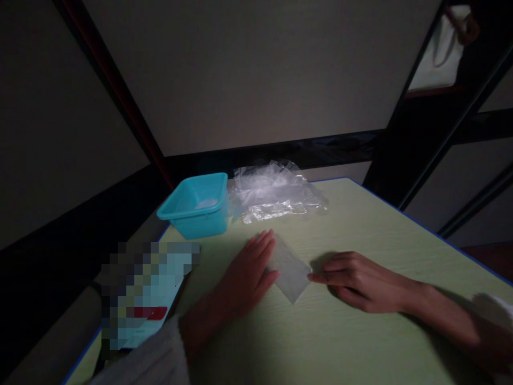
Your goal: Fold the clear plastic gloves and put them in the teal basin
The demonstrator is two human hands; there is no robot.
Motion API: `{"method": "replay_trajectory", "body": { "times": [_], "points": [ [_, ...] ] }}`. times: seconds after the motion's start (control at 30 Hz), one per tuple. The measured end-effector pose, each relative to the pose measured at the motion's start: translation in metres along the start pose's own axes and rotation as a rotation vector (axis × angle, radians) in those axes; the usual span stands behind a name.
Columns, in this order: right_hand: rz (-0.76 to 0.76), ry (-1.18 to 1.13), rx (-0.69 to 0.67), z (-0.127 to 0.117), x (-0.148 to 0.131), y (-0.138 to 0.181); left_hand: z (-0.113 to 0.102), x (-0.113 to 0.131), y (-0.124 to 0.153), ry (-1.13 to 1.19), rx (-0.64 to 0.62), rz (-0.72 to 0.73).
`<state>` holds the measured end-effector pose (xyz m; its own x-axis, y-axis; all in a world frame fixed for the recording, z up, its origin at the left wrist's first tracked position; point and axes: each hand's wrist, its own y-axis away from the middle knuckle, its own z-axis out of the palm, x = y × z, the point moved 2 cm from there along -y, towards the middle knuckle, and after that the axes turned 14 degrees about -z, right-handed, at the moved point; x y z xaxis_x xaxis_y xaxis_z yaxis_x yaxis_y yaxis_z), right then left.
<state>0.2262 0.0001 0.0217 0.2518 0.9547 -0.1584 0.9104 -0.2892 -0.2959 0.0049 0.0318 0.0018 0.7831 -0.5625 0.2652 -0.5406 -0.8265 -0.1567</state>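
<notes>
A small clear plastic bag [289, 271] lies flat on the pale green table [360, 331]. My left hand [247, 275] rests palm down on the bag's left edge, fingers stretched out together. My right hand [356, 280] lies on its side to the right, its extended fingertips touching the bag's right corner. Neither hand grips anything.
A turquoise plastic tub [197, 205] stands at the table's far left corner. Beside it lies a crumpled heap of clear plastic bags [274, 192]. A blurred-out packet [146, 291] sits at the left edge. Dark bed-frame bars [404, 139] rise behind the table.
</notes>
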Motion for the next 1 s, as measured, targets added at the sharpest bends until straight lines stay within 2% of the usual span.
{"method": "replay_trajectory", "body": {
  "times": [0.2,0.27,0.47,0.57,0.83,1.0],
  "points": [
    [0.061,-0.012,0.232,-0.01,0.012,0.003,-0.009,0.03,0.023,0.071,-0.187,0.267],
    [0.074,-0.057,0.236,-0.011,0.018,-0.004,-0.011,0.035,0.027,0.106,-0.283,0.311],
    [-0.075,-0.233,-0.076,0.004,0.023,-0.035,-0.009,0.037,0.027,0.153,-0.365,0.316],
    [-0.063,-0.238,-0.179,0.01,0.025,-0.039,-0.009,0.038,0.025,0.134,-0.38,0.311],
    [-0.004,-0.188,-0.236,0.015,0.045,-0.036,-0.006,0.038,0.023,0.137,-0.325,0.363],
    [0.008,-0.137,-0.276,0.018,0.055,-0.04,-0.007,0.038,0.023,0.139,-0.368,0.371]
  ]
}}
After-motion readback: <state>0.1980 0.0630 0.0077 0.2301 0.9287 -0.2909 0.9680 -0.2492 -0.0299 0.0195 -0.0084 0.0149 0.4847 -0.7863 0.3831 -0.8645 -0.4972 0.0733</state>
